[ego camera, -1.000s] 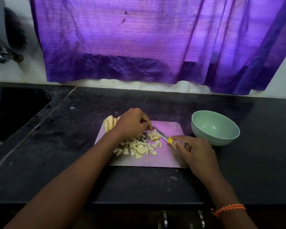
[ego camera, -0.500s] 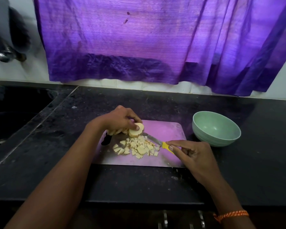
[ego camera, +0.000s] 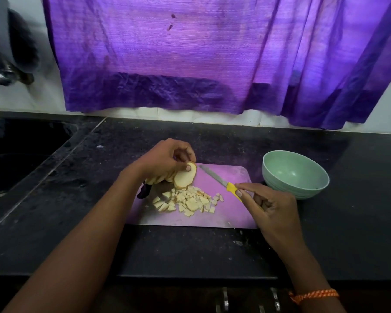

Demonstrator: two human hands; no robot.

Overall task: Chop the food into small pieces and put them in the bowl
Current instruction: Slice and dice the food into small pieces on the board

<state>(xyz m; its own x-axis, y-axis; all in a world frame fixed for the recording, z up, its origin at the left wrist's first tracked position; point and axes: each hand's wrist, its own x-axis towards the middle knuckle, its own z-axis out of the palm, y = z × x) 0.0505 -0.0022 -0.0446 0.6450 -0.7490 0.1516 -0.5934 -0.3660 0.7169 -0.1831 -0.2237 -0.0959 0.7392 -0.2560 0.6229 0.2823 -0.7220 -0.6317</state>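
Note:
A pale cutting board (ego camera: 226,213) lies on the black counter (ego camera: 190,249). On it sits a heap of small pale chopped pieces (ego camera: 187,201). My left hand (ego camera: 165,159) pinches a round pale slice (ego camera: 185,178) off a stack of slices (ego camera: 160,178) at the board's far left. My right hand (ego camera: 266,206) grips the yellow handle of a knife (ego camera: 220,182), whose blade points away to the upper left over the board. A light green bowl (ego camera: 295,173) stands to the right of the board; nothing shows inside it.
A purple curtain (ego camera: 212,55) hangs over the wall behind the counter. A dark sink (ego camera: 14,159) is sunk in at the left. A blurred metal tap (ego camera: 2,73) juts out at the upper left. Drawer handles (ego camera: 224,299) show below the counter's front edge.
My left hand left the chopped heap, went to the stack and lifted a slice, tilting it up. My right hand drew the knife back to the right, clear of the pieces.

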